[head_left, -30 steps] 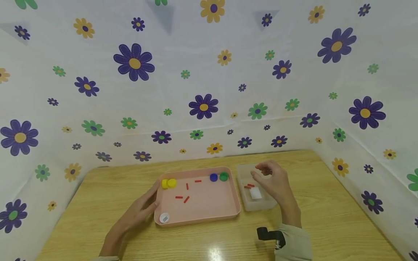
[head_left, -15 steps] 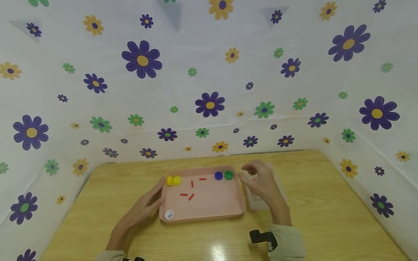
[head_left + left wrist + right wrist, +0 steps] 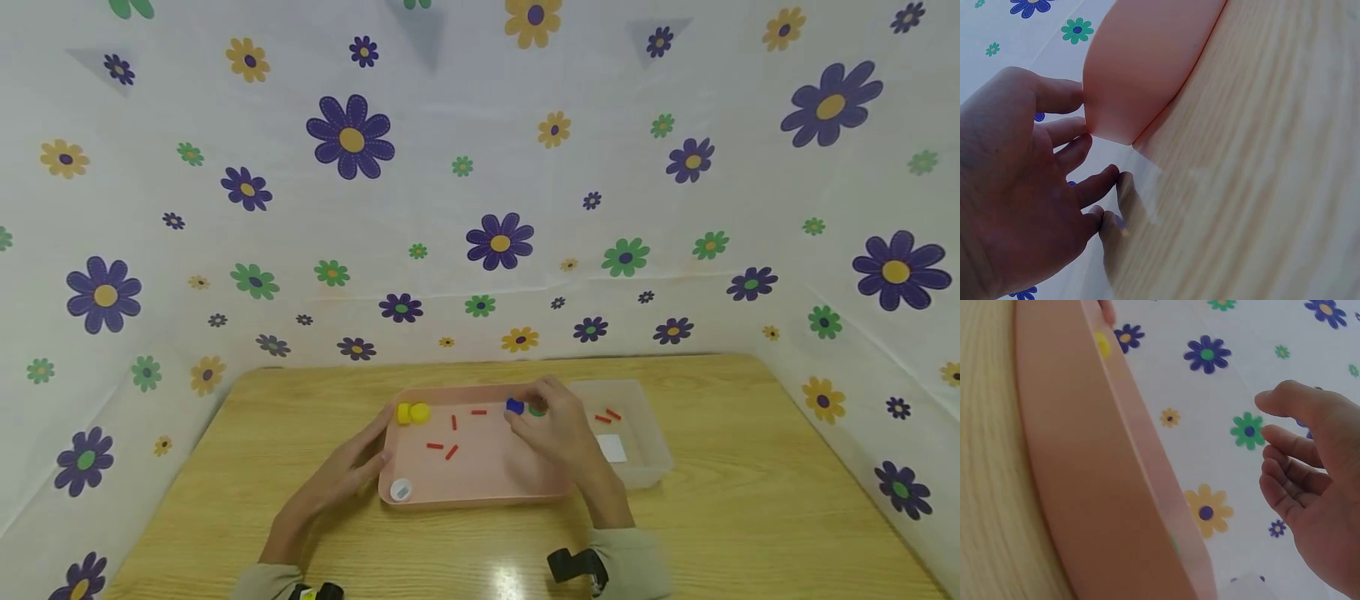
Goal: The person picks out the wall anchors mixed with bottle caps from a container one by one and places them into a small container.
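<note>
A pink tray (image 3: 480, 467) lies on the table. My left hand (image 3: 348, 471) rests its fingertips and thumb against the tray's left outer wall; the left wrist view shows this hand (image 3: 1029, 181) with lightly bent fingers at the tray's corner. Over the tray's far right part, my right hand (image 3: 558, 429) has thumb and forefinger at a blue cap (image 3: 514, 406). A green cap (image 3: 536, 410) is partly hidden behind those fingers. In the right wrist view nothing shows between the thumb and fingers of this hand (image 3: 1316, 469).
Two yellow caps (image 3: 418, 413), several short red sticks (image 3: 452, 452) and a white round piece (image 3: 401, 490) lie in the tray. To its right stands a translucent box (image 3: 652, 442) with red sticks (image 3: 603, 418) and a white square (image 3: 612, 448). Flowered cloth (image 3: 435, 192) surrounds the table.
My right hand has moved left from above the translucent box to the blue cap in the tray. My left hand stays at the tray wall. The head view has shifted slightly.
</note>
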### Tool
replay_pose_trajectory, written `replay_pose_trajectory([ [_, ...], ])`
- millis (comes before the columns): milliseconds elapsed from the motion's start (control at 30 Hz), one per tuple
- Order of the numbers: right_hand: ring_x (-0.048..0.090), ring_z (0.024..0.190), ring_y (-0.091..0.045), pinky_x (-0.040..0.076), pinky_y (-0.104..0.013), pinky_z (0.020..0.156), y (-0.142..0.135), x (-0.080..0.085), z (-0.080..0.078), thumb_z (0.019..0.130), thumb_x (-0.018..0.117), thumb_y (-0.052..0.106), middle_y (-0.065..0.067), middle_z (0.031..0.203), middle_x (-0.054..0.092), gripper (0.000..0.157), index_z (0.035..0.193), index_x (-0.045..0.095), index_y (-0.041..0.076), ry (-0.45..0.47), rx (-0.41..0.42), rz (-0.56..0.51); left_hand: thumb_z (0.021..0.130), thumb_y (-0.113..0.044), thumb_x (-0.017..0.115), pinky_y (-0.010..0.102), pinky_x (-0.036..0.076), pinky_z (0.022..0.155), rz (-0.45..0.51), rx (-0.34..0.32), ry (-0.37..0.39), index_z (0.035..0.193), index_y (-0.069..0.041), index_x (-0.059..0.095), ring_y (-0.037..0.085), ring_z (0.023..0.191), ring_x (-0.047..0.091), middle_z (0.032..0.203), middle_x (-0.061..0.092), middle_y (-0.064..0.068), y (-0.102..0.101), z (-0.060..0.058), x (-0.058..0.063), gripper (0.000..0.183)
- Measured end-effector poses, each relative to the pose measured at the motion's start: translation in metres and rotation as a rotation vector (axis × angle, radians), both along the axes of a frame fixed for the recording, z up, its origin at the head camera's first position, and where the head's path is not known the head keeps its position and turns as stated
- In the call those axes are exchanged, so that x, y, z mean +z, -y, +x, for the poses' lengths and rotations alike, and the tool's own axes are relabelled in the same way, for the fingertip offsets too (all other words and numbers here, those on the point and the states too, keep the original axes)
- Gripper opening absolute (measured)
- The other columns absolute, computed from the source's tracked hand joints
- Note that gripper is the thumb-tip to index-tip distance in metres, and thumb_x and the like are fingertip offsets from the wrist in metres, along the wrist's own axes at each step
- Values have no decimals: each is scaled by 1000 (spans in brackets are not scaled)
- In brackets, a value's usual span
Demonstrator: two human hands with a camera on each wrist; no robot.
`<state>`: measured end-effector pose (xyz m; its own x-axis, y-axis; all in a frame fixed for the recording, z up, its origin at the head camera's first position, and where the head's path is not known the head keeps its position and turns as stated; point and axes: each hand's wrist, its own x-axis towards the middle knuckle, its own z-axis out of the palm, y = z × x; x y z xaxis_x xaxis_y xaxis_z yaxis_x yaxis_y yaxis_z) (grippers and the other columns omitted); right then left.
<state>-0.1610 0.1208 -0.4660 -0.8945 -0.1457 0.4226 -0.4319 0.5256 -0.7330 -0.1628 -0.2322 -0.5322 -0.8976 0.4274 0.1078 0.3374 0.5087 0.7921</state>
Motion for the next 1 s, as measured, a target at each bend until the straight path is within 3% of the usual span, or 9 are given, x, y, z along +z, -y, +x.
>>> replay_pose_trajectory([
  [200,62,90,-26,59,-38,80,26,-10,-1,83,87,16,0,94,63,23,97,71,9,-37,17,30,108,-25,53,56,17,122,-12,11,5,165,-12,19,37,155,16,171,17,8,2,0,-1,68],
  [367,65,93,-27,61,-41,84,45,-20,1,86,84,19,-3,100,65,23,100,69,9,22,60,48,108,-23,53,59,17,121,-11,-4,-12,165,-10,18,40,154,15,170,16,11,4,-1,-3,68],
  [500,65,96,-31,60,-41,87,55,-26,1,88,82,18,-7,104,64,24,103,67,6,71,82,34,108,-24,54,56,15,122,-4,-8,7,165,-12,17,35,156,14,171,15,8,4,-2,-4,69],
  [700,61,97,-22,58,-34,84,63,-35,1,87,81,21,-2,108,62,27,105,68,6,178,66,74,108,-24,54,55,15,123,-10,-5,18,166,-14,16,34,156,14,171,14,6,3,-2,-3,70],
  [1000,55,89,-15,54,-31,79,74,-45,-1,85,79,19,-1,103,60,24,102,70,4,209,82,180,108,-23,54,54,17,123,-9,-14,10,166,-13,16,33,156,16,171,16,6,2,-2,1,69],
])
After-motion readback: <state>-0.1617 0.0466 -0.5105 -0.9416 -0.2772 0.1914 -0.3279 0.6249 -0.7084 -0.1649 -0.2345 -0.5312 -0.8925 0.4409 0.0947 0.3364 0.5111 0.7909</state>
